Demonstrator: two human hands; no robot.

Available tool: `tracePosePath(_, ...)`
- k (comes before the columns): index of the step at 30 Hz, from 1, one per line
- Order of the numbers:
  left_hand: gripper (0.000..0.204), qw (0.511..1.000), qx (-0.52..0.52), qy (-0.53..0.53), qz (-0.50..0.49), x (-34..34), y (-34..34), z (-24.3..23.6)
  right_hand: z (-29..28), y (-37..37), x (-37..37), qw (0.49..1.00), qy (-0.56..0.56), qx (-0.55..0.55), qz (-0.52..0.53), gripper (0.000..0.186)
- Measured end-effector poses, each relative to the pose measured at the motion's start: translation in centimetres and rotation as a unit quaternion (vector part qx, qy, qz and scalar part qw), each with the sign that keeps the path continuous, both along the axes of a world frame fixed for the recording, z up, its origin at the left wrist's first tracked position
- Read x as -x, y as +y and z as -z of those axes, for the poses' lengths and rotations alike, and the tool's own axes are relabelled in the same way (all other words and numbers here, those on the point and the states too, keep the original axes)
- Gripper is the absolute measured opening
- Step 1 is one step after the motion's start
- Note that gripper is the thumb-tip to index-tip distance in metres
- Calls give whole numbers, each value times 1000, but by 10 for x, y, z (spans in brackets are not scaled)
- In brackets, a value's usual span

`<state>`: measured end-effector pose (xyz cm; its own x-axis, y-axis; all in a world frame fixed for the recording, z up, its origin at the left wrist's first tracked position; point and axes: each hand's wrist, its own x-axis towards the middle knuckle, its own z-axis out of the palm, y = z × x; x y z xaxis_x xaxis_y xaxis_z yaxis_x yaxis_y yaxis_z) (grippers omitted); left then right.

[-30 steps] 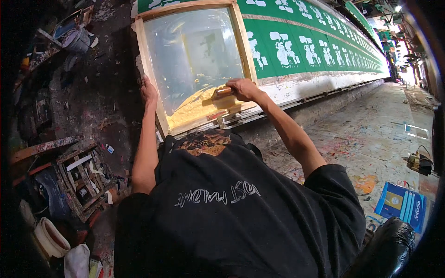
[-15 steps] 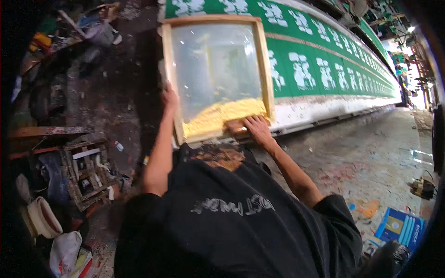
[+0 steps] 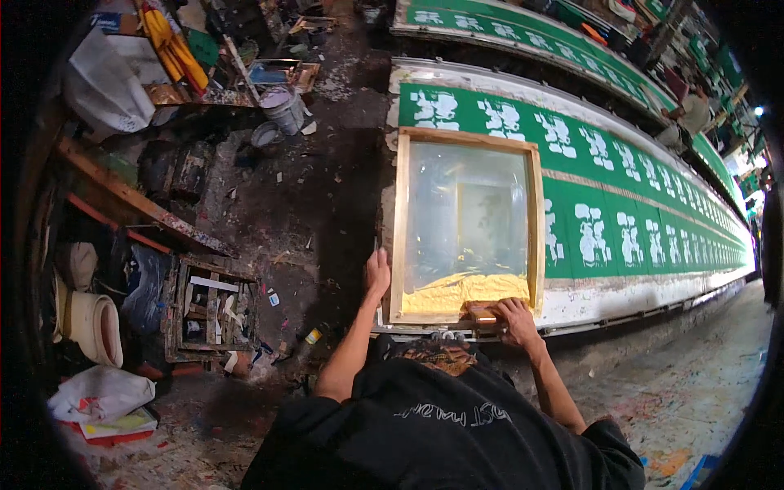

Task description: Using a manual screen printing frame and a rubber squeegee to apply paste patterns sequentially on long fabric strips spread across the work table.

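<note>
A wooden-framed printing screen [image 3: 536,220] lies over green fabric [image 3: 563,214] on a long table. Yellow ink [image 3: 465,294] is spread thickly across the near end of its translucent mesh. At the near right corner, my right hand [image 3: 516,320] is closed around the wooden handle of a squeegee [image 3: 480,311]; its blade is hidden. My left hand [image 3: 377,273] is beside the screen's left rail, at the table's end. Its fingers look curled, with something thin and dark above them that I cannot make out.
White prints repeat in rows along the green fabric. A second long table [image 3: 523,37] runs behind. On the left are paint-stained buckets [image 3: 282,110], a wooden beam [image 3: 147,196] and an old frame with scraps [image 3: 214,314]. Another person [image 3: 694,110] is at the far right.
The view has swung, so the screen and my hands appear lower and farther right. My left hand has come down alongside the left rail. My right hand keeps hold of the squeegee.
</note>
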<state>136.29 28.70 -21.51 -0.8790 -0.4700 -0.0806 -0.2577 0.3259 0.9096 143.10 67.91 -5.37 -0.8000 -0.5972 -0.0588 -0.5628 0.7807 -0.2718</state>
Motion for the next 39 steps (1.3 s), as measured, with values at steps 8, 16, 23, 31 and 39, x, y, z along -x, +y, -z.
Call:
tracePosePath(8, 43, 987, -27, -103, -123, -96, -37, 44, 38, 93, -1, 837, 183, 171, 487, 50)
tracePosePath(16, 73, 966, -70, -225, -106, -109, -7, 23, 129, 197, -32, 329, -44, 439, 835, 68)
tracePosePath(23, 76, 958, -27, -266, -105, -121, 0, -7, 166, 201, -12, 357, -130, 675, 632, 70)
tracePosePath(31, 69, 949, 43, -302, -77, -124, -1, -28, 151, 160, 14, 283, -67, 425, 857, 90)
tracePosePath(39, 58, 951, 95, -276, -102, -114, 13, -35, 317, 279, -15, 597, -91, -1, 797, 30)
